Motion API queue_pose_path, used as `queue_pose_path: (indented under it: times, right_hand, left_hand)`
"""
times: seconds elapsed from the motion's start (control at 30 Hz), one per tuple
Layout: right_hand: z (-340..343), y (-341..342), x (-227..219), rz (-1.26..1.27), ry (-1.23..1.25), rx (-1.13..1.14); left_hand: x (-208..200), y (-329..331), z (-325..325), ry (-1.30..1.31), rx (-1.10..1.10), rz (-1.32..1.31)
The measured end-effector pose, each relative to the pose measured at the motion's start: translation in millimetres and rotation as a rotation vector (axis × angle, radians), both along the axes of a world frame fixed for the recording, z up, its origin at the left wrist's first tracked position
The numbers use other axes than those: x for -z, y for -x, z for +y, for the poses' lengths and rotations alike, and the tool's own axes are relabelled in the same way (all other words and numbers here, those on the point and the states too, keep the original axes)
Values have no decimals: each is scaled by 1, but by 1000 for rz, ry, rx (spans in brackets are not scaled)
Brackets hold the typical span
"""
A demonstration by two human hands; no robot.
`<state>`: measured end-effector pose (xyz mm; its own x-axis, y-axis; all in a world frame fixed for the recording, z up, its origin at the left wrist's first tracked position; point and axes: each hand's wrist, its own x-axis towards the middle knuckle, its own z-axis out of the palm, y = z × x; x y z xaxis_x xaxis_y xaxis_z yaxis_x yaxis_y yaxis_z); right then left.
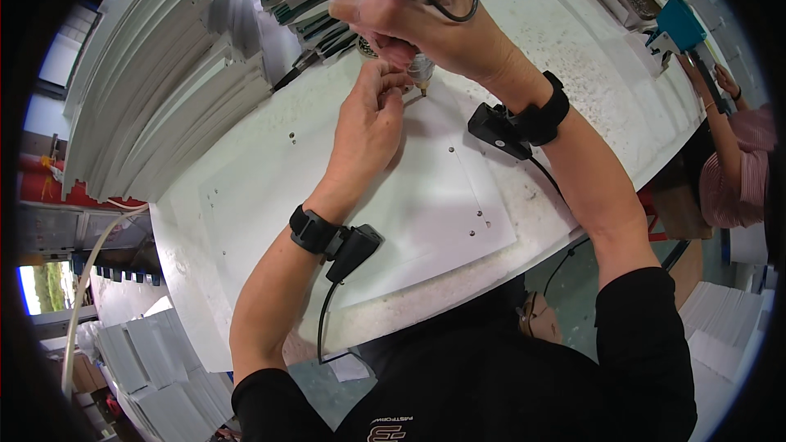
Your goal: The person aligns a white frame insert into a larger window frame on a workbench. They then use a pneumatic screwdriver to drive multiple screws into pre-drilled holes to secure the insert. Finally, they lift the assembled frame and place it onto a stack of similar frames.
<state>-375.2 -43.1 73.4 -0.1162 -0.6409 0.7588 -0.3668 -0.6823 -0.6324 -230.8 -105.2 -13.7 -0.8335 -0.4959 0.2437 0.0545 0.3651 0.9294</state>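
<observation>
The power screwdriver (409,0) stands upright at the far middle of the worktop (573,41), its tip (423,88) pressed down on a white sheet panel (426,196). The right hand (417,20) is clenched around the tool's body, a black cable looping over its knuckles. The left hand (368,127) sits just near of the tip, fingertips pinched together on something too small to tell. Stacks of white panels (155,90) lean at the far left. Another person's hand (725,78) shows beside a teal tool (679,24) at the far right.
</observation>
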Motion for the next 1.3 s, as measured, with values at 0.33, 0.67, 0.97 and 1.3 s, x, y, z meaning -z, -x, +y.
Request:
queue_pose_path:
  times: [0.33,0.67,0.97,1.3]
  right_hand:
    - [40,-38,-68,-43,-321,65]
    - [-44,-199,-58,728,-12,-245]
    - [-145,-323,-9,1122,-137,-429]
    - [-215,-344,37,1152,-412,-542]
  left_hand:
    - [-41,-78,38,118,121,-181]
    - [-38,-234,101,445,-2,-39]
    - [-18,-317,90,512,-565,-9]
    - [-1,-347,69,521,-773,-12]
